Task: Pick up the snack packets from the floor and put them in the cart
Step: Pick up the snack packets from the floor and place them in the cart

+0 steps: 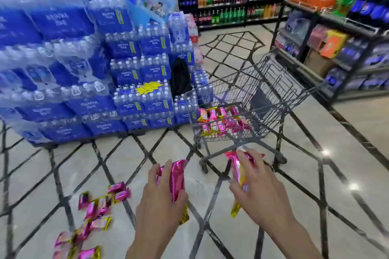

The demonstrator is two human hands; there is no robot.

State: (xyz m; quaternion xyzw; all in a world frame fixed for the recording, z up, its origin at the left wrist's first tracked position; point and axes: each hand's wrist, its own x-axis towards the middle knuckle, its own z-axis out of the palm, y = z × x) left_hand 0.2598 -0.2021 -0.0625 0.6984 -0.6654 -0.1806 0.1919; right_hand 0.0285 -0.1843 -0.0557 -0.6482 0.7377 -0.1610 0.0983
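Observation:
My left hand [160, 200] grips a pink and gold snack packet [177, 176] held upright above the floor. A second pink and gold snack packet [237, 172] is gripped in my right hand [259, 187]. Both hands hover just in front of the grey wire cart [280, 94], a little below its basket. Several pink packets in the cart [221, 120] lie on the basket's bottom at its near left end. More loose packets on the floor [94, 214] are scattered at the lower left, some blurred.
A tall stack of blue bottled-water packs [88, 65] stands left of the cart, with a black bag [180, 78] leaning on it. Shelves of drinks [341, 27] rise on the right and at the back. The floor is glossy tile with dark lines.

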